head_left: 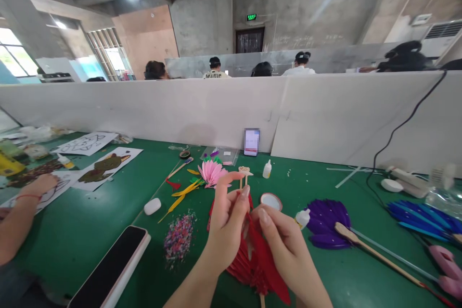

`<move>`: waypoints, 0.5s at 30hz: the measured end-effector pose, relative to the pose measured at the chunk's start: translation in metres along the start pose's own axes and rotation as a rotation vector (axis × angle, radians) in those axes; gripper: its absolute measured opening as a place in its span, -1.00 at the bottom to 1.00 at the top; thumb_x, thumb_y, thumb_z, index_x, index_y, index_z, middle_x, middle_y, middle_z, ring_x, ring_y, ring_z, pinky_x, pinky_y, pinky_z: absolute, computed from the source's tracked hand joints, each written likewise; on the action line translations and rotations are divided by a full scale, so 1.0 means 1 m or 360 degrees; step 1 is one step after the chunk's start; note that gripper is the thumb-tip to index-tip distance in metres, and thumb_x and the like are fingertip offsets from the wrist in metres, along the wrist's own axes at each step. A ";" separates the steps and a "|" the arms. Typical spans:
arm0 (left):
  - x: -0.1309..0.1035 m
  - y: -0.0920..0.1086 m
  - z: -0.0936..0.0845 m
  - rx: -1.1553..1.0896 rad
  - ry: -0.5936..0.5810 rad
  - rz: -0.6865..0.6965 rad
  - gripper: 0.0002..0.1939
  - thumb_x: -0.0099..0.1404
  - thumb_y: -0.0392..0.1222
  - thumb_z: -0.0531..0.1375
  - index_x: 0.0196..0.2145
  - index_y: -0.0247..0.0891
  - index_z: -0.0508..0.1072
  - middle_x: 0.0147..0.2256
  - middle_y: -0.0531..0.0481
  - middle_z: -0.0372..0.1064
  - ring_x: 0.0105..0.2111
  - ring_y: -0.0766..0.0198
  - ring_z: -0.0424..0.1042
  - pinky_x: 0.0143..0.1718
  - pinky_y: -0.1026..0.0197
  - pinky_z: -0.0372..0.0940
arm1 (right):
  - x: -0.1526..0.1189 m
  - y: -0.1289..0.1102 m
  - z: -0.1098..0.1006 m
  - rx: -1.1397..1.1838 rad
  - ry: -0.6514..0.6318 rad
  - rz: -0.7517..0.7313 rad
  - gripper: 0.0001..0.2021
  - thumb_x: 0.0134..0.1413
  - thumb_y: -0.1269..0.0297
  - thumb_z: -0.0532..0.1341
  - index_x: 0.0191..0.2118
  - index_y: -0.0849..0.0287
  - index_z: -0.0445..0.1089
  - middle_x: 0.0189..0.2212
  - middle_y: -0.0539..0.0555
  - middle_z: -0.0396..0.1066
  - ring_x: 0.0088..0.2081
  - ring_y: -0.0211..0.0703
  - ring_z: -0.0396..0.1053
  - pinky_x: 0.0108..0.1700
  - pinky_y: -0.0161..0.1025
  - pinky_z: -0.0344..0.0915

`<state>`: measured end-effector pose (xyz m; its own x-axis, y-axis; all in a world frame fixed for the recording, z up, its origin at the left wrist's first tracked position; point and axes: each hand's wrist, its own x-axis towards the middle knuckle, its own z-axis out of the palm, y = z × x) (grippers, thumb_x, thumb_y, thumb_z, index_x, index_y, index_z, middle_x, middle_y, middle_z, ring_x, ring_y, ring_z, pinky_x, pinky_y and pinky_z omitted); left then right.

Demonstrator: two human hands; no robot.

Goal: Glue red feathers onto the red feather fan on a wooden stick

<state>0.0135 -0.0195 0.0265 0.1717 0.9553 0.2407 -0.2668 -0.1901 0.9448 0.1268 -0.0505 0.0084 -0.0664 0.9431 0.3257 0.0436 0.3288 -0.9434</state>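
Observation:
My left hand [226, 231] is closed, with thumb and forefinger pinched around the upper end of a red feather. My right hand [279, 231] is closed on the same red feather [265, 255] lower down. Beneath my hands lies a red feather fan [242, 269] with a wooden handle [262, 300]; my hands cover part of it. Just beyond my left fingertips is a small pale wooden piece [244, 171], partly hidden. A white round lid [270, 200] and a small glue bottle [302, 218] are near my right hand.
A pink feather flower [211, 174], a pile of colourful bits [179, 237] and a large phone [111, 267] are left. Right are a purple feather fan [328, 224] and blue feathers [426, 216]. A propped phone [251, 142] faces me. Another person's hand [43, 187] is far left.

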 end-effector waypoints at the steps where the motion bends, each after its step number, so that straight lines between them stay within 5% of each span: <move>1: 0.000 -0.001 0.000 0.0020 -0.0035 0.0005 -0.74 0.38 0.00 0.10 -0.03 -0.09 0.23 -0.60 0.23 0.05 -0.67 0.49 -0.06 -0.68 0.41 -0.10 | 0.000 -0.001 -0.002 0.0027 -0.0008 0.0021 -0.65 0.30 0.10 0.04 -0.47 0.15 0.25 -0.56 -0.08 0.19 -0.50 -0.30 0.11 -0.44 -0.38 0.13; 5: -0.003 0.001 0.002 0.0068 -0.0015 -0.0026 -0.73 0.38 -0.01 0.10 -0.02 -0.11 0.23 -0.61 0.23 0.04 -0.66 0.47 -0.04 -0.66 0.40 -0.07 | 0.000 -0.004 -0.008 0.0053 -0.0115 0.0113 -0.71 0.23 0.09 0.14 -0.42 0.17 0.35 -0.52 -0.04 0.30 -0.45 -0.28 0.20 -0.39 -0.36 0.17; 15: -0.005 0.004 0.012 0.0019 0.0119 0.0070 -0.73 0.35 0.01 0.13 -0.05 -0.11 0.30 -0.61 0.21 0.04 -0.63 0.43 -0.04 -0.61 0.35 -0.02 | -0.001 -0.015 -0.010 -0.0130 -0.0125 -0.0064 -0.68 0.33 0.18 0.02 -0.47 0.15 0.20 -0.55 -0.07 0.14 -0.49 -0.29 0.09 -0.43 -0.36 0.12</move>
<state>0.0230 -0.0276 0.0316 0.0889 0.9600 0.2654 -0.2612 -0.2347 0.9363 0.1363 -0.0559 0.0227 -0.1474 0.9234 0.3544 0.1201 0.3723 -0.9203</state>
